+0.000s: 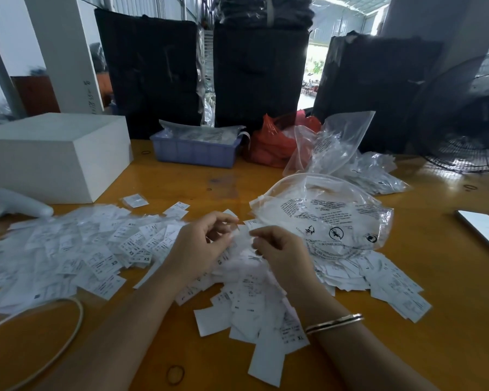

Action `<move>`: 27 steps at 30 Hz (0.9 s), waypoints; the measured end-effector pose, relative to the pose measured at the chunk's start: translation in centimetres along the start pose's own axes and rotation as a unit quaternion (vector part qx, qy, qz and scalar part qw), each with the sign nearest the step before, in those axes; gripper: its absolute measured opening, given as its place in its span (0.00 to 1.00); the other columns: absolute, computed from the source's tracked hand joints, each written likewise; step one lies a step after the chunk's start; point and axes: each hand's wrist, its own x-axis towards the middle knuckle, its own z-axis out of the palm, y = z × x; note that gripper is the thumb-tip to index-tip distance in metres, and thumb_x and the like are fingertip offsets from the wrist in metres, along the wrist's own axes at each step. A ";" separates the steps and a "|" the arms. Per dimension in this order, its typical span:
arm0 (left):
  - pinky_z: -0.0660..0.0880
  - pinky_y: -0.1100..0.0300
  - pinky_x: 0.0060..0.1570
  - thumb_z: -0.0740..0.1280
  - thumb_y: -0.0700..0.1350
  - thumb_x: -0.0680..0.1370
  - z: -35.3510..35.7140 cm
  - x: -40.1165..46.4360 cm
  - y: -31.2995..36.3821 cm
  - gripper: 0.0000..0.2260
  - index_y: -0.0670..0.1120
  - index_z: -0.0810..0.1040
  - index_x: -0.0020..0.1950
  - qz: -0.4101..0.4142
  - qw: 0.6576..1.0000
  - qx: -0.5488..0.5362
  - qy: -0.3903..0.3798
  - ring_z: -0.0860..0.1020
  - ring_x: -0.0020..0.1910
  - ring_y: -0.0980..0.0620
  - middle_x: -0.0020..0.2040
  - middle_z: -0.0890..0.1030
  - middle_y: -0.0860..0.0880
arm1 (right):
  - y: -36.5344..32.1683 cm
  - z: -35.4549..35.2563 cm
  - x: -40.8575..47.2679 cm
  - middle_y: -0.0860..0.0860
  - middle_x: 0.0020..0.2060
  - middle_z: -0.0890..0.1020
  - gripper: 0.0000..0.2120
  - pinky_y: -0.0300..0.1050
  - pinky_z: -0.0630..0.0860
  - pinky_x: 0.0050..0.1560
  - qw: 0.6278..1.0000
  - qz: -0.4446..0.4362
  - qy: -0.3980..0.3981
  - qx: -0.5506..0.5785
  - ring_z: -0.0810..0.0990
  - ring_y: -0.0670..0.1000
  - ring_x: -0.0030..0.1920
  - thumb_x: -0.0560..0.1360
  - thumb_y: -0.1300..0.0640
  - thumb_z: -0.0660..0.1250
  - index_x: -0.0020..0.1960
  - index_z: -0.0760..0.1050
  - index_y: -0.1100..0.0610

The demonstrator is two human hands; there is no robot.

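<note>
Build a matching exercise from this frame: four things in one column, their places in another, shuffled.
Things:
1. white box
2. phone
3. blue tray
4. label

Places:
a. pinched between left hand and right hand
b. far left of the table
c. right edge of the table
d. far middle, beside the red bag

Pairs: 1-b; 2-c; 3-d; 4-a

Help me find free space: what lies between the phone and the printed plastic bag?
Only bare tabletop separates the phone from the printed plastic bag, as the head view shows.
</note>
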 end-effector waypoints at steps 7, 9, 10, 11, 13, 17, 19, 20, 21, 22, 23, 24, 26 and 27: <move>0.69 0.69 0.31 0.66 0.41 0.78 -3.0 0.8 -2.1 0.12 0.49 0.77 0.61 -0.069 0.950 0.260 0.161 0.76 0.38 0.59 0.47 0.81 0.51 | -0.4 -5.9 6.0 0.47 0.44 0.81 0.11 0.28 0.69 0.32 0.963 -0.103 0.210 -0.135 0.74 0.38 0.33 0.76 0.65 0.63 0.48 0.80 0.51; 0.71 0.64 0.33 0.65 0.42 0.78 -3.2 0.7 -2.7 0.12 0.50 0.76 0.62 -0.105 0.920 0.341 0.163 0.77 0.40 0.54 0.48 0.82 0.49 | 0.4 -7.8 8.1 0.51 0.51 0.80 0.11 0.29 0.68 0.38 0.949 -0.068 0.190 -0.241 0.74 0.40 0.39 0.76 0.65 0.62 0.51 0.81 0.55; 0.72 0.62 0.35 0.65 0.42 0.78 -3.2 0.6 -3.0 0.13 0.50 0.76 0.62 -0.111 0.908 0.371 0.161 0.77 0.41 0.53 0.49 0.82 0.48 | 1.1 -8.6 9.0 0.52 0.55 0.79 0.11 0.34 0.69 0.42 0.936 -0.033 0.159 -0.311 0.75 0.44 0.43 0.76 0.64 0.62 0.53 0.80 0.55; 0.72 0.61 0.38 0.66 0.42 0.78 -3.2 0.6 -3.1 0.14 0.50 0.75 0.63 -0.114 0.897 0.397 0.157 0.77 0.44 0.52 0.50 0.82 0.48 | 1.9 -9.2 9.7 0.54 0.58 0.78 0.12 0.39 0.71 0.46 0.915 0.006 0.116 -0.386 0.76 0.49 0.48 0.76 0.62 0.62 0.56 0.79 0.56; 0.71 0.58 0.45 0.66 0.42 0.77 -3.2 0.6 -3.3 0.15 0.51 0.74 0.64 -0.117 0.883 0.430 0.150 0.75 0.52 0.50 0.56 0.79 0.48 | 3.5 -10.1 10.4 0.57 0.60 0.77 0.14 0.47 0.73 0.54 0.858 0.093 0.007 -0.505 0.76 0.56 0.56 0.76 0.58 0.62 0.61 0.75 0.57; 0.71 0.56 0.51 0.66 0.42 0.77 -3.0 0.7 -3.1 0.15 0.51 0.75 0.64 -0.093 0.886 0.429 0.151 0.72 0.58 0.48 0.61 0.76 0.48 | 5.1 -10.0 10.1 0.58 0.57 0.78 0.15 0.51 0.74 0.57 0.816 0.139 -0.065 -0.557 0.77 0.59 0.57 0.76 0.60 0.60 0.61 0.74 0.60; 0.71 0.57 0.50 0.67 0.42 0.77 -2.5 0.7 -2.6 0.12 0.49 0.78 0.60 -0.044 0.903 0.403 0.140 0.73 0.57 0.48 0.58 0.78 0.47 | 5.5 -9.8 9.9 0.57 0.56 0.79 0.16 0.49 0.76 0.54 0.834 0.101 -0.018 -0.542 0.78 0.59 0.55 0.75 0.63 0.60 0.62 0.75 0.58; 0.71 0.57 0.49 0.67 0.41 0.77 -2.3 0.6 -2.4 0.11 0.48 0.79 0.58 -0.019 0.912 0.390 0.127 0.74 0.56 0.48 0.57 0.79 0.47 | 5.7 -9.7 9.8 0.57 0.57 0.79 0.17 0.48 0.76 0.53 0.847 0.083 0.007 -0.525 0.78 0.58 0.55 0.75 0.65 0.60 0.62 0.75 0.56; 0.72 0.56 0.50 0.67 0.41 0.76 -2.0 0.6 -2.1 0.10 0.47 0.80 0.56 0.004 0.920 0.375 0.113 0.74 0.56 0.48 0.56 0.79 0.47 | 5.9 -9.6 9.7 0.57 0.56 0.79 0.18 0.48 0.76 0.52 0.861 0.068 0.027 -0.503 0.78 0.58 0.54 0.75 0.66 0.60 0.63 0.76 0.55; 0.72 0.57 0.51 0.67 0.40 0.76 -1.7 0.5 -1.9 0.09 0.47 0.81 0.55 0.026 0.928 0.357 0.101 0.75 0.56 0.48 0.55 0.80 0.47 | 6.1 -9.6 9.6 0.57 0.55 0.80 0.19 0.48 0.76 0.50 0.876 0.060 0.042 -0.478 0.79 0.58 0.52 0.75 0.67 0.61 0.62 0.76 0.55; 0.71 0.58 0.53 0.67 0.39 0.76 -1.4 0.4 -1.7 0.09 0.46 0.81 0.54 0.045 0.936 0.339 0.090 0.75 0.56 0.48 0.54 0.80 0.48 | 6.2 -9.6 9.5 0.57 0.53 0.81 0.19 0.47 0.77 0.48 0.890 0.057 0.055 -0.450 0.79 0.58 0.50 0.74 0.68 0.60 0.61 0.77 0.55; 0.69 0.60 0.53 0.67 0.39 0.76 -1.2 0.3 -1.5 0.08 0.46 0.81 0.54 0.061 0.941 0.322 0.078 0.75 0.56 0.49 0.54 0.80 0.48 | 6.2 -9.6 9.4 0.57 0.51 0.81 0.18 0.46 0.77 0.44 0.904 0.057 0.070 -0.418 0.80 0.56 0.46 0.74 0.69 0.60 0.60 0.78 0.55; 0.66 0.65 0.53 0.66 0.40 0.77 -0.7 0.2 -1.2 0.08 0.47 0.81 0.55 0.074 0.953 0.287 0.061 0.73 0.56 0.53 0.54 0.79 0.50 | 5.5 -9.3 9.1 0.55 0.46 0.82 0.17 0.39 0.75 0.37 0.931 0.034 0.119 -0.345 0.79 0.50 0.39 0.75 0.69 0.60 0.58 0.79 0.57; 0.65 0.69 0.53 0.66 0.40 0.77 -0.5 0.2 -1.1 0.08 0.48 0.81 0.55 0.074 0.961 0.260 0.055 0.71 0.56 0.56 0.54 0.79 0.51 | 4.7 -9.1 8.8 0.54 0.45 0.82 0.15 0.34 0.72 0.35 0.940 0.004 0.152 -0.306 0.78 0.47 0.37 0.75 0.69 0.61 0.57 0.80 0.57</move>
